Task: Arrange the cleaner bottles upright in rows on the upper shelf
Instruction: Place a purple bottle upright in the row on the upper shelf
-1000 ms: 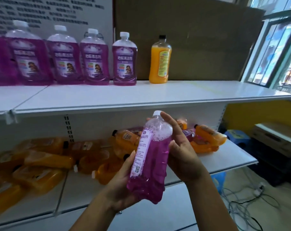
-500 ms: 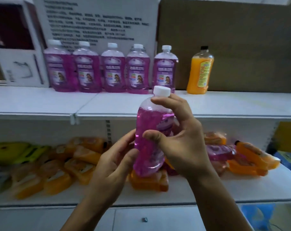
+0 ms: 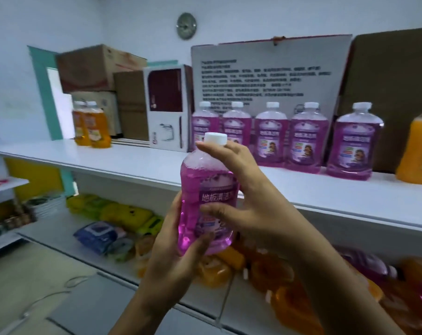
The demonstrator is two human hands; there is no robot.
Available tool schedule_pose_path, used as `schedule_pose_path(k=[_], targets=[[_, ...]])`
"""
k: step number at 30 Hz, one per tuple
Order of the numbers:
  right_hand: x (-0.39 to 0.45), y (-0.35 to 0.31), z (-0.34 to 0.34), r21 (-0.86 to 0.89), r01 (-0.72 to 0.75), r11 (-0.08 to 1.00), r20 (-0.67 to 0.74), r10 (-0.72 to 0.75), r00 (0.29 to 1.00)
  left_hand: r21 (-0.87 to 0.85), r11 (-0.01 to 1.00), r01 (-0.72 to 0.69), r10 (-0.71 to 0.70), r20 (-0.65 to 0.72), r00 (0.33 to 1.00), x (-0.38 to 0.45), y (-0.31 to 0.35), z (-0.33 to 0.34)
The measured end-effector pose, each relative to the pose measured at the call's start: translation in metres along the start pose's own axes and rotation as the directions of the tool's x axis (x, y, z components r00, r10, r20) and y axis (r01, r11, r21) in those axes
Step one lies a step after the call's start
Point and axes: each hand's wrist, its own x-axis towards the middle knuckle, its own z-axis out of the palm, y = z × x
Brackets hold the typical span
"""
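Head view: both hands' grip wraps purple bottle (image 3: 206,201), upright, before upper shelf (image 3: 137,163) edge; bare shelf behind.

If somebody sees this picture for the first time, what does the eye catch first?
First, the purple bottle in the centre, upright, gripped by the left hand low and the right hand higher. Behind, five purple bottles stand in a row on the upper shelf.

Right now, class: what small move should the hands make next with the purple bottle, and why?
Probably lift the purple cleaner bottle, held upright by the left hand and right hand, onto the bare upper shelf beside the purple row.
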Motion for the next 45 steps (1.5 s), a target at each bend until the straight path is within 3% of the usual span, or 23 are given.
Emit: schedule_pose_path(k=[6,12,17,20,24,29,32,37,42,45], targets=[[0.040,0.001,0.042,0.070,0.092,0.993,0.179,-0.104,0.978,-0.015,0.994,0.107,-0.109,-0.112,0.988,-0.009,-0.004,-0.059],[0.069,0.008,0.061,0.022,0.121,0.992,0.079,-0.123,0.989,0.034,0.993,0.116,-0.112,-0.101,0.989,0.010,-0.022,-0.083],[0.095,0.014,0.055,0.018,0.107,0.994,-0.014,-0.107,0.994,0.024,0.997,0.077,-0.078,0.015,0.997,0.053,-0.030,-0.095],[0.106,0.014,0.051,-0.071,0.087,0.994,-0.069,-0.092,0.993,0.051,0.998,0.024,-0.030,0.125,0.992,0.078,-0.035,-0.101],[0.117,0.017,0.049,-0.138,0.030,0.990,-0.143,-0.050,0.988,0.023,1.000,0.010,-0.016,0.283,0.959,0.110,-0.039,-0.111],[0.132,0.023,0.049,-0.217,-0.040,0.975,-0.232,-0.012,0.973,0.056,0.998,-0.040,0.015,0.383,0.924,0.147,-0.056,-0.117],[0.139,0.032,0.054,-0.345,-0.117,0.931,-0.237,0.035,0.971,0.066,0.998,-0.021,-0.012,0.461,0.887,0.163,-0.070,-0.118],[0.159,0.053,0.061,-0.412,-0.221,0.884,-0.283,0.106,0.953,0.275,0.958,-0.081,-0.061,0.473,0.879,0.189,-0.092,-0.117],[0.184,0.074,0.066,-0.455,-0.291,0.841,-0.333,0.142,0.932,0.615,0.772,-0.159,-0.178,0.451,0.875,0.211,-0.111,-0.127],[0.197,0.089,0.064,-0.426,-0.321,0.846,-0.344,0.177,0.922,0.673,0.727,-0.135,-0.226,0.421,0.879,0.207,-0.112,-0.131]])
